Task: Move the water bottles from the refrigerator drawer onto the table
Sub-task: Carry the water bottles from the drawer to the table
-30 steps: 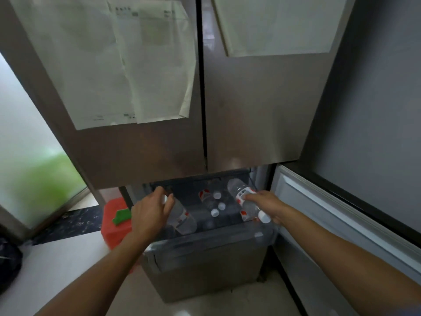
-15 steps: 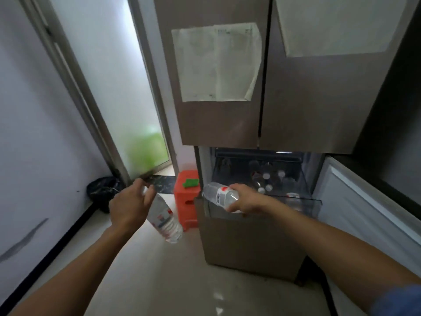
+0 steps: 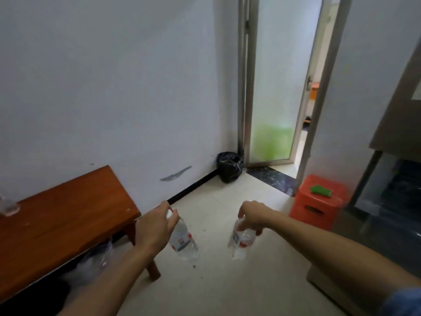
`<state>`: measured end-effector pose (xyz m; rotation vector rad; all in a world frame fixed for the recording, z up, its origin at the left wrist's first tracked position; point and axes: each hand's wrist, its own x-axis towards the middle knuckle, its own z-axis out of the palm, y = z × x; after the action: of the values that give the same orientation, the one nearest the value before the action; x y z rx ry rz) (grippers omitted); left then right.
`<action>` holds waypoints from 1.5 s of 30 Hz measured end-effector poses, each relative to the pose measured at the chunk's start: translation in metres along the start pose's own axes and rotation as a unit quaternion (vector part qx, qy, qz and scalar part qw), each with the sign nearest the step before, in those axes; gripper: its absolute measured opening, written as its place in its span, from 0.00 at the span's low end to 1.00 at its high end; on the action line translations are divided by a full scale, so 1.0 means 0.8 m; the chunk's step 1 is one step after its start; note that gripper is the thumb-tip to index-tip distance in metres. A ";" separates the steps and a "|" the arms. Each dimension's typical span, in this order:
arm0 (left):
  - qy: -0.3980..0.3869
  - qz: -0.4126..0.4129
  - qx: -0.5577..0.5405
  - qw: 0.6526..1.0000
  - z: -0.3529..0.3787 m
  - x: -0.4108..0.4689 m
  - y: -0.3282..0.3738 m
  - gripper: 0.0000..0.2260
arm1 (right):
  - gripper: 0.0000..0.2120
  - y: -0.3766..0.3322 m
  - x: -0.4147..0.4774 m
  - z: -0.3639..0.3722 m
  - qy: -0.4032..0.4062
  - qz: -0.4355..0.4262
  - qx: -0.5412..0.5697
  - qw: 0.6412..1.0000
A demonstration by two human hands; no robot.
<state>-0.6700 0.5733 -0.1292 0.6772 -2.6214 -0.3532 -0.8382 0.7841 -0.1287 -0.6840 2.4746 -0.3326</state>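
My left hand [image 3: 155, 229] grips a clear water bottle [image 3: 183, 241] by its neck, and the bottle hangs down over the floor. A second clear water bottle [image 3: 240, 241] with a red and white label dangles from my right hand [image 3: 252, 215], held at its top. Both bottles are in mid-air, right of the brown wooden table [image 3: 61, 220] at the lower left. The open refrigerator drawer [image 3: 391, 201] shows at the right edge, blurred. Something clear [image 3: 8, 207] stands on the table's far left edge.
A red plastic stool [image 3: 319, 201] with a green item [image 3: 321, 190] on top stands beside the refrigerator. A black bag [image 3: 229, 166] sits in the corner by the frosted glass door [image 3: 273, 87]. Clear plastic bags [image 3: 95, 258] lie under the table.
My view has swung left from the refrigerator to the wall and table. Both hands lifted bottles out of the drawer and carried them leftward; the bottles now hang downward.
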 end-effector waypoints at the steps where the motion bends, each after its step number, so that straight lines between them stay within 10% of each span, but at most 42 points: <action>1: 0.004 -0.016 0.011 1.000 -0.012 -0.001 -0.035 0.07 | 0.23 -0.039 0.014 0.013 -0.004 -0.016 0.002 1.000; 12: 0.068 -0.197 0.097 0.973 -0.137 -0.041 -0.325 0.09 | 0.19 -0.396 0.113 0.107 0.005 -0.203 -0.011 0.979; 24: 0.081 -0.347 0.163 0.920 -0.189 0.003 -0.576 0.10 | 0.15 -0.705 0.291 0.185 0.032 -0.441 -0.173 0.880; 45: 0.086 -0.346 0.085 0.930 -0.169 0.278 -0.932 0.09 | 0.15 -1.067 0.603 0.228 0.120 -0.462 -0.133 0.869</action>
<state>-0.4852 -0.1924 -0.1896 1.6152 -2.1826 -0.2433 -0.7420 -0.2069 -0.1776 -2.0497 2.2446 -0.4361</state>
